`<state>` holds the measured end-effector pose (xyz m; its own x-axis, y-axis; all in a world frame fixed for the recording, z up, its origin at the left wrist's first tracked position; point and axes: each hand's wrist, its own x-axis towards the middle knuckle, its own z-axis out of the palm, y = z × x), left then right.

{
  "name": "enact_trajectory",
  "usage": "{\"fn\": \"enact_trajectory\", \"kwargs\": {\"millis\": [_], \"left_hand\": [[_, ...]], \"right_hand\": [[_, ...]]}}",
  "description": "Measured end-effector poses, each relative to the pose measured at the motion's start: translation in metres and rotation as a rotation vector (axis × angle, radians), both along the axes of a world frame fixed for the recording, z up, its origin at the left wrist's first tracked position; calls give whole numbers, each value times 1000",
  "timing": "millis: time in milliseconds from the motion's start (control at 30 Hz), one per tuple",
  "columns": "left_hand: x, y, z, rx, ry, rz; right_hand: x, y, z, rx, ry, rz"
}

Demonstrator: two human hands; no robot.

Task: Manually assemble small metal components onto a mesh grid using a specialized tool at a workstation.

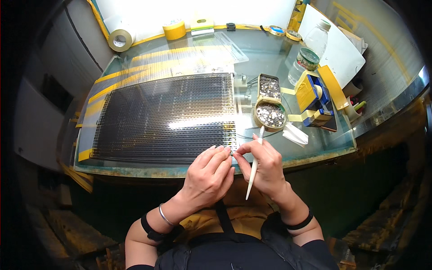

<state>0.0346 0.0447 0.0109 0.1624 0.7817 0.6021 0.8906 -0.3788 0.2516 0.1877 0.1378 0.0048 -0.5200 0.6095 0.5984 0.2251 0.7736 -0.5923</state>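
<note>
A dark panel of many thin parallel strips [166, 117] lies on the glass-topped table. My left hand [209, 173] rests on its near right corner, fingers stretched out side by side over the edge. Close beside it, my right hand [265, 168] holds a slim white pen-like tool [253, 177], which slants down past the palm with its tapered end toward me. The right thumb and index finger come together at the panel's right edge, next to the left fingertips. Anything small between them is too small to make out.
Right of the panel stand a square tin [269, 85] and a round tin [270, 116] of dark and pale bits. Beyond are a blue tape dispenser [320, 96], folded white paper [295, 134] and a plastic bottle [315, 40]. Tape rolls [174, 30] sit along the back.
</note>
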Motion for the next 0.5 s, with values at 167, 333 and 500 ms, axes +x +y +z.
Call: {"fn": "enact_trajectory", "kwargs": {"millis": [167,333,500], "left_hand": [[-1,5,-1,27,-41,8],[-1,7,-1,47,-58,11],[0,6,-1,55,-65,9]], "right_hand": [[-1,-1,-5,-3,36,31],[-3,-2,-5,-16,99,44],[-3,-2,-8,-17,157,-13]]}}
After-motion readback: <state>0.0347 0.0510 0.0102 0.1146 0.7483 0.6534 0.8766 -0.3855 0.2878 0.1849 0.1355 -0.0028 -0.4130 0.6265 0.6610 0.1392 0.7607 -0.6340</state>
